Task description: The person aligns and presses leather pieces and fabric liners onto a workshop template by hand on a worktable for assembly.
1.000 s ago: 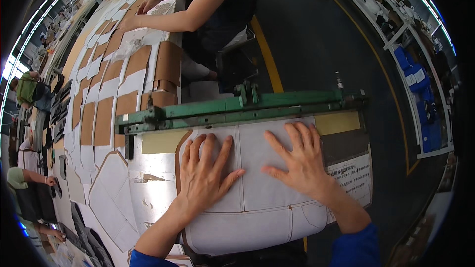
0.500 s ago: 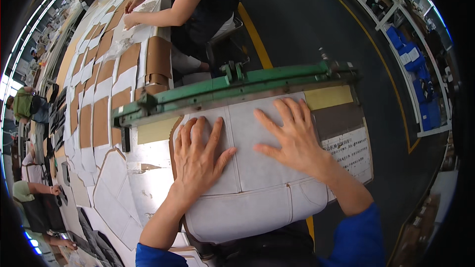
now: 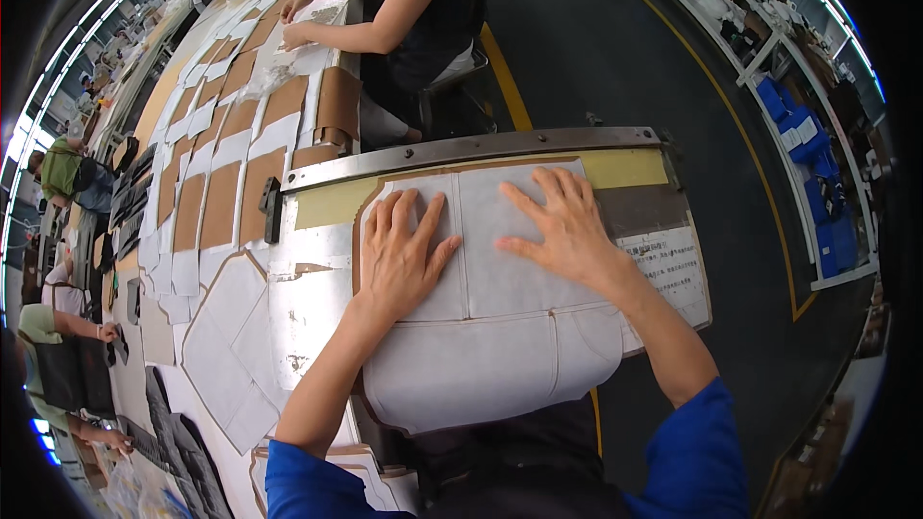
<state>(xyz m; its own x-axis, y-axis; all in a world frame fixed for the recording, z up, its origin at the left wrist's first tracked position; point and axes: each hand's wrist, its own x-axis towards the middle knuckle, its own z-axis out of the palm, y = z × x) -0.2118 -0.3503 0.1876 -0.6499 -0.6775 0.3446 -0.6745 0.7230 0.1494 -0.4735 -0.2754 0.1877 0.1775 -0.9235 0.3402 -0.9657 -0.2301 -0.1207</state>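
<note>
Under the left hand [image 3: 396,258] and the right hand [image 3: 577,248], a broad off-white panel [image 3: 495,274] of sheet material with brown edging, lying flat and curving downward below the wrists. Both palms down on it, fingers spread apart, left thumb tip just beside a vertical seam [image 3: 465,286]. Just beyond the fingertips, a long, straight, grey metal bar [image 3: 461,158], running crosswise. Right of the right fingertips, a pale yellow flat strip [image 3: 625,170]; nearer the right forearm, a white printed rectangular label [image 3: 676,274]. Left of the left hand, a shiny, scuffed silver metal plate [image 3: 312,317]; farther left, a white angular sheet piece [image 3: 226,351] with brown edging. Beyond the left hand, rows of brown and white rectangular pieces [image 3: 223,194]. Well past the bar, a seated co-worker [image 3: 423,24] in dark clothing. Far right of the right hand, blue plastic bins [image 3: 806,135].
</note>
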